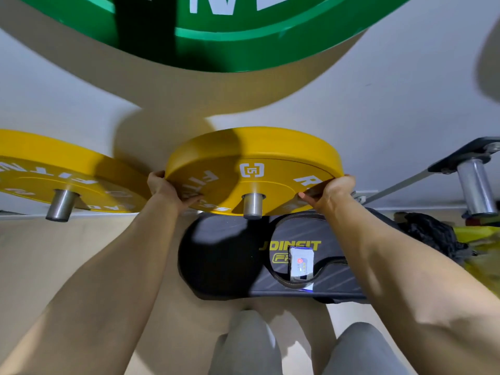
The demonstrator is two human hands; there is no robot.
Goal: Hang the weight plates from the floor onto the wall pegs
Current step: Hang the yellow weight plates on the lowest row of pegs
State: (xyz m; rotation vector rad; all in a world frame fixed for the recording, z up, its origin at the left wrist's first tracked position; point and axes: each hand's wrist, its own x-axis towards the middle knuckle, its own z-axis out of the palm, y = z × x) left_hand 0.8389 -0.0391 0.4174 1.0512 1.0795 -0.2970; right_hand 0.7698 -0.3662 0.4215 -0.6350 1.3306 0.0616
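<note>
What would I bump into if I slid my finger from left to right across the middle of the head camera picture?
hung yellow plate → left hand → held yellow plate → right hand → bare steel peg

green plate (205,36) cropped, left yellow plate (54,171) cropped

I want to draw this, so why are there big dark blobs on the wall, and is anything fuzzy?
Head view: the blobs are shadows of the green plate and middle yellow plate on the wall; the green plate's edge is smeared; the wide lens bends everything.
</note>
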